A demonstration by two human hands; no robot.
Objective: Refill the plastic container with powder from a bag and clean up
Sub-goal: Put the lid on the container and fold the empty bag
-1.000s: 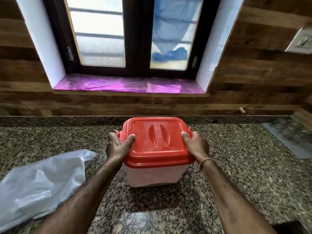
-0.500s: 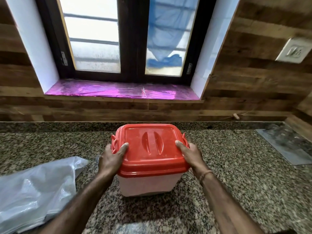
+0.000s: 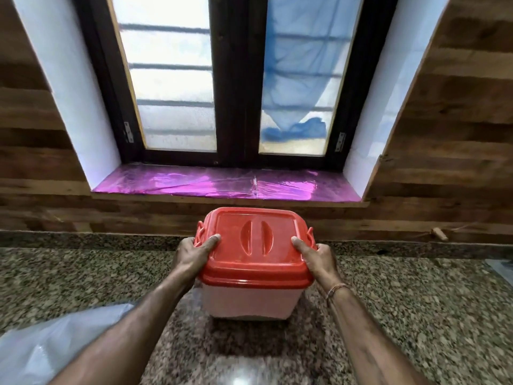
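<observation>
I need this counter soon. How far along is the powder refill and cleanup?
Looks done: the red lid sits on the container, so filling seems over. In hand: the left hand and right hand grip the lid's edges, thumbs on top. Left: the plastic bag lies on the counter, not yet cleared.

Bare counter (image 3: pixel 416 315) right; plastic bag (image 3: pixel 50 348) crowds the left.
</observation>
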